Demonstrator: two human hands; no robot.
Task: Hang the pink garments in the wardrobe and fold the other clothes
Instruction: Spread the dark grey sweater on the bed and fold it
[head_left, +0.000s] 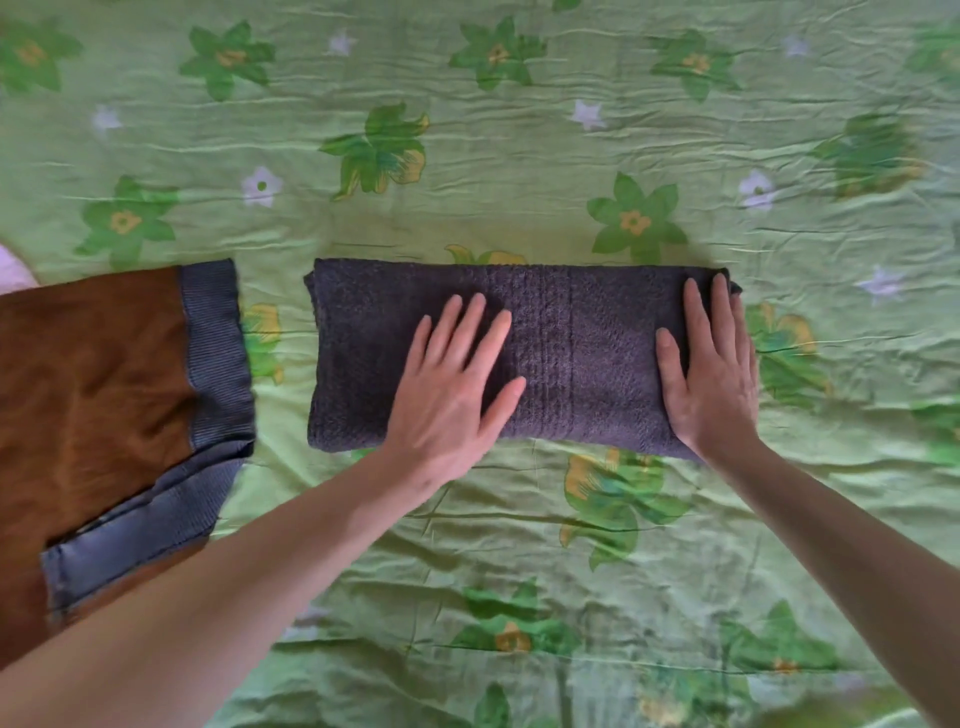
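Observation:
A dark grey-purple towel (363, 353) lies folded into a long rectangle across the middle of the bed. My left hand (452, 395) rests flat on the towel's middle with fingers spread. At the towel's right end my right hand (711, 369) presses down with straight fingers. A folded brown garment (93, 395) with blue-grey ribbed trim lies to the left, apart from the towel. A sliver of pink cloth (13, 270) shows at the far left edge.
A green floral bedsheet (519, 156), wrinkled, covers the whole surface under the clothes.

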